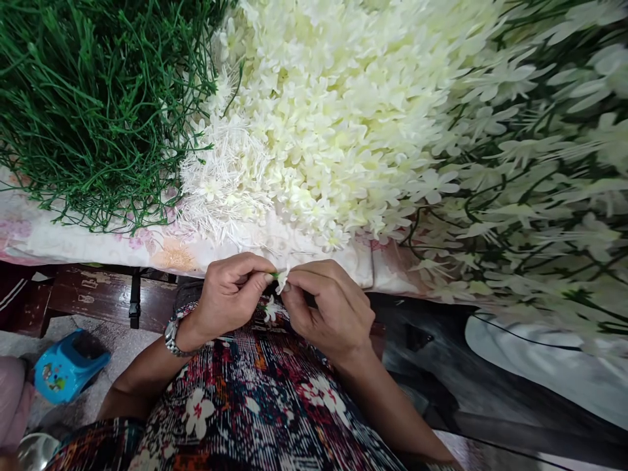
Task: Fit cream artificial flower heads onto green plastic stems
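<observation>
Thumb and forefinger of my left hand [233, 288] pinch a green plastic stem, of which only a short tip shows. Right against it, my right hand [331, 304] grips a small white artificial flower [283, 278] by its petals. Stem and flower meet between the two hands, just off the table's near edge. Behind them lies a big heap of creamy white flower heads [343, 131]. Thin white stamens [226, 176] are piled to its left, and a mass of green stems [98, 111] fills the far left.
Finished-looking white flowers on green stems [530, 196] crowd the right side. A floral cloth [98, 242] covers the table. Below left are a wooden bench [103, 297] and a blue plastic stool [69, 369]. Part of another person [12, 399] shows at the left edge.
</observation>
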Available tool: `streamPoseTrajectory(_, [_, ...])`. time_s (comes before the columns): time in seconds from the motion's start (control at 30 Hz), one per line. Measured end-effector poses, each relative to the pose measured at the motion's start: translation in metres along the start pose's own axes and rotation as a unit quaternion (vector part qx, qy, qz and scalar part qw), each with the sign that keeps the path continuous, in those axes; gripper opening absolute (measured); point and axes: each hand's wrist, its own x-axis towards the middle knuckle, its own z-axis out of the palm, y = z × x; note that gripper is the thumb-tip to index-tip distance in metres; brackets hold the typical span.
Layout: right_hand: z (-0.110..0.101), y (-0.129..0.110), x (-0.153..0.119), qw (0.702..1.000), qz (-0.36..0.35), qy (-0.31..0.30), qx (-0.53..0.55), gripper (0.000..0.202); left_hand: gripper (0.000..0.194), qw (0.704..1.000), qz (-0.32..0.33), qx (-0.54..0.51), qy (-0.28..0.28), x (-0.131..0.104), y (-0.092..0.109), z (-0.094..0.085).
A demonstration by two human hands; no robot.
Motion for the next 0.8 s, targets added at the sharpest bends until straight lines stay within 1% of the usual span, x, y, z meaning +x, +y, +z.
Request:
streamPoseTrajectory(0.1, [0.0027, 0.0004, -0.0024, 1.0, -0.018, 0.015, -0.006, 0.026, 0.008, 0.999, -0.024, -0.023, 0.007, -0.0005, 0.0003, 0.0012])
streamPoseTrajectory(0.2, [0.0044, 0.0024, -0.0048, 0.999, -0.031, 0.021, -0.001, 0.029, 0.008, 0.999, -0.033, -0.035, 0.014, -0.0004, -0.0004, 0.0019])
streamPoseTrajectory(0.4, [0.0027, 0.0071, -0.0042, 0.998, -0.046, -0.003, 0.029, 0.029, 0.011, 1.0, -0.024, -0.015, -0.005, 0.0009, -0.0002, 0.0004])
streamPoseTrajectory(0.57, [0.0013, 0.008, 0.0007, 0.995, -0.015, -0.032, 0.094, 0.027, 0.012, 1.0, 0.003, 0.001, -0.024, 0.0, -0.0031, 0.0001])
streamPoseTrajectory(0.7, [0.0024, 0.0079, 0.0027, 0.992, 0.003, -0.043, 0.115, 0.026, 0.012, 1.0, 0.019, -0.001, -0.015, -0.0011, -0.0058, 0.001])
streamPoseTrajectory(0.8, [0.0037, 0.0081, 0.0018, 0.992, 0.012, -0.044, 0.115, 0.026, 0.012, 1.0, 0.019, -0.001, -0.009, -0.0013, -0.006, 0.0013])
